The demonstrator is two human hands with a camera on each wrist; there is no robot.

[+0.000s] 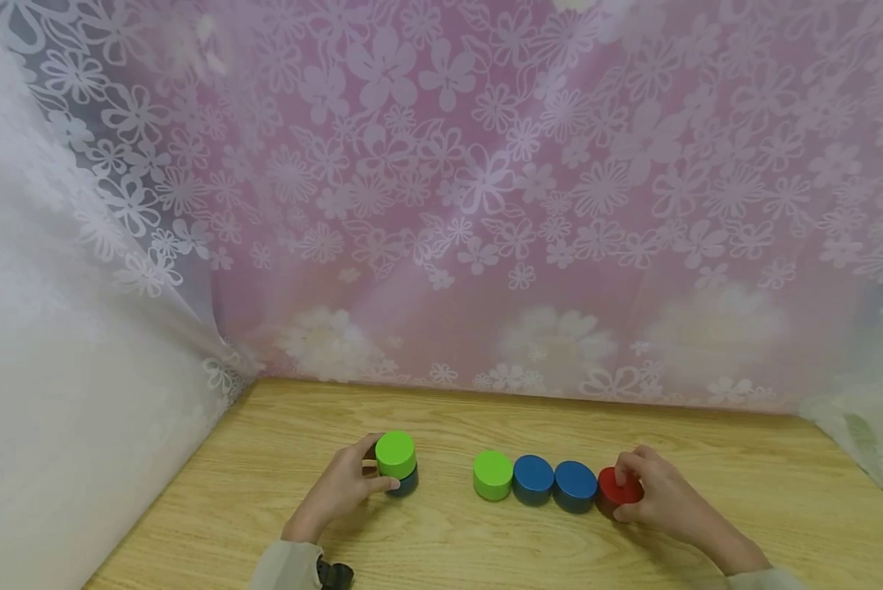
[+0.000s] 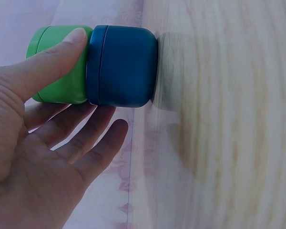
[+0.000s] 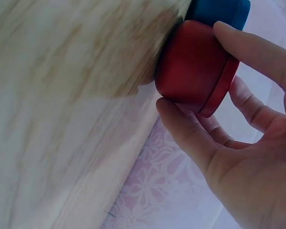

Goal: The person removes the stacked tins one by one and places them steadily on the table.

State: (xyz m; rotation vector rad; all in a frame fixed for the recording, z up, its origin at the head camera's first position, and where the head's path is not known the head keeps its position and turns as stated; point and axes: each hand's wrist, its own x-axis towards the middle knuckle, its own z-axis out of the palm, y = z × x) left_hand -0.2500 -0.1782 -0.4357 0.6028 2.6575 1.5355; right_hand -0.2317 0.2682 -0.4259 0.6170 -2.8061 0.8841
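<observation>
My left hand holds a small green lidded tin, which sits on top of a dark blue tin. In the left wrist view the thumb lies across the green side, and the fingers pass behind both tins. The blue one stands on the wooden table. Over at the right, my right hand grips a red tin between thumb and fingers, low at the tabletop. That red tin is at the right end of a row, close beside a blue tin.
Further left in the row stand another blue tin and a second green tin. A pink floral curtain hangs behind the wooden table, and pale cloth closes off the left side.
</observation>
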